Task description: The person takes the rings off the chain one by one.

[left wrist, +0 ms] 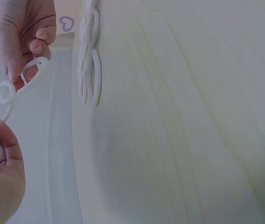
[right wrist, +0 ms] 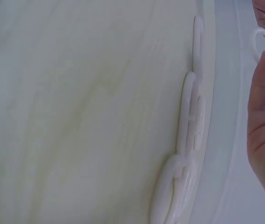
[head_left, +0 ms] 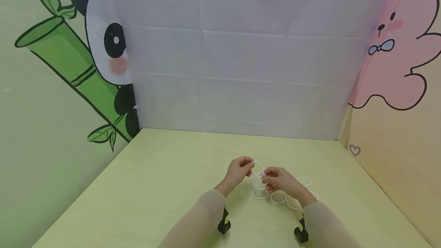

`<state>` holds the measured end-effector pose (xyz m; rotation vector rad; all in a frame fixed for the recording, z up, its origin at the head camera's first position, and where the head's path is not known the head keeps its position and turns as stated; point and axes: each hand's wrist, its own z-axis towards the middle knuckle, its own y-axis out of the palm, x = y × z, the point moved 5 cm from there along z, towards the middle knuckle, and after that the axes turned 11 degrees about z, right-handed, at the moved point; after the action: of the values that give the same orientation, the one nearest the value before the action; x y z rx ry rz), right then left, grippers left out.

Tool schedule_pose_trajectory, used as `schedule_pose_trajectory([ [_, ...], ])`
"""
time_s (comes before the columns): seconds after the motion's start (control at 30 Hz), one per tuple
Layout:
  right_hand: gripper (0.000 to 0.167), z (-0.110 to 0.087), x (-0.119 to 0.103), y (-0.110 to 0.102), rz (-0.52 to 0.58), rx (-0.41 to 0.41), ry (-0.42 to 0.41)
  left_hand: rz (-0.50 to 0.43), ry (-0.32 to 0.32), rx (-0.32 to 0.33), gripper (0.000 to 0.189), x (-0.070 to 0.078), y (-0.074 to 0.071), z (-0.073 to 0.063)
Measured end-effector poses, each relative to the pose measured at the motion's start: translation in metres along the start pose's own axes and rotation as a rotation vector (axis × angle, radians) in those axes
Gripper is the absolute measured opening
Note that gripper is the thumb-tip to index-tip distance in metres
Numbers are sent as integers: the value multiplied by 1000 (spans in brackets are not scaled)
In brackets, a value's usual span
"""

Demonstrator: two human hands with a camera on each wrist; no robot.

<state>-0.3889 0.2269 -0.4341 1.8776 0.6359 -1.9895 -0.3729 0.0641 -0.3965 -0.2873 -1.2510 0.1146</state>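
Observation:
My left hand [head_left: 237, 172] pinches a white plastic ring [head_left: 259, 162] between thumb and fingertips, just above the table. Close to its right, my right hand [head_left: 280, 181] holds a second white ring [left wrist: 40, 74] by its side, and that ring crosses the first one in the left wrist view. Below and around the right hand, several more white rings [head_left: 278, 203] lie on the tabletop in a curved row, overlapping one another. Part of that row is hidden behind the right hand and forearm. In the right wrist view the lying rings [right wrist: 186, 105] appear edge-on.
The pale yellow table [head_left: 120, 194] ends at a hanging white sheet [head_left: 241, 56] at the back. Side walls stand left and right, with a painted panda [head_left: 103, 45] and a pink bear [head_left: 399, 68]. Black wrist devices [head_left: 224, 223] sit under both forearms.

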Motion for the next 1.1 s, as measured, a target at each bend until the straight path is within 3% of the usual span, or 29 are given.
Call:
schedule_pose_trajectory([
  [0.3,37,-1,-3,-4,4,46,-22,0,-31,14,14,-30,6,14],
  [0.53,38,0,-6,-7,44,90,-21,-7,-46,14,13,-33,6,15],
  [0.7,35,0,-9,-9,71,133,-27,-29,-55,-21,10,-33,7,12],
  [0.9,38,0,-9,-12,93,179,-39,-6,-40,-65,10,-9,4,-5],
  [1.1,39,0,-12,-14,114,189,-54,25,-70,-82,22,-33,11,7],
])
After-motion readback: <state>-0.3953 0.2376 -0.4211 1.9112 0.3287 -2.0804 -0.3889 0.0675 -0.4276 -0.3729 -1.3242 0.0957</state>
